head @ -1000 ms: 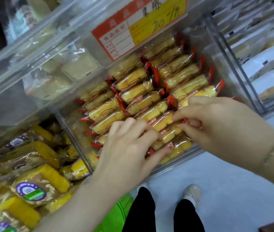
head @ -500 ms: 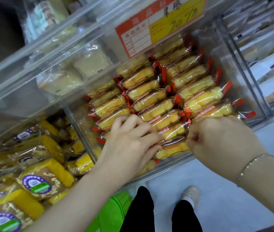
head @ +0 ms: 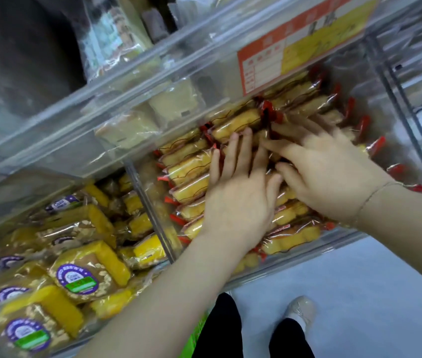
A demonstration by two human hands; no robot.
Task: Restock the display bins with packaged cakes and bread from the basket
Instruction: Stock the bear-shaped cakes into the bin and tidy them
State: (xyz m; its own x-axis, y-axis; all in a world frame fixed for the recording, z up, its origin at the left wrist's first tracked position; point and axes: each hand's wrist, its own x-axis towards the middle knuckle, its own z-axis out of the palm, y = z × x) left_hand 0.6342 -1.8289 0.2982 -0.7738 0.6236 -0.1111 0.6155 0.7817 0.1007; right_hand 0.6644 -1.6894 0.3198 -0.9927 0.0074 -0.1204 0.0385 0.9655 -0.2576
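Green basket (head: 199, 339) barely visible at bottom edge, contents hidden. Left hand (head: 238, 200) flat, fingers straight, pressing red-ended cake packs (head: 189, 166) in clear bin (head: 333, 244). Right hand (head: 333, 171) blurred, fingers spread on packs, gripping nothing evident. Bin looks nearly full; only levelling remains. Half a second ago right hand was fisted at front edge; now reaches toward the back.

left hand (head: 238, 200): fingers straight, palm down | right hand (head: 333, 174): fingers spread, blurred

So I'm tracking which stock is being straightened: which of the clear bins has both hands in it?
The bin of red-ended cake packs under the orange price label; left hand and right hand lie flat on them. The purple-sticker bin alongside is untouched.
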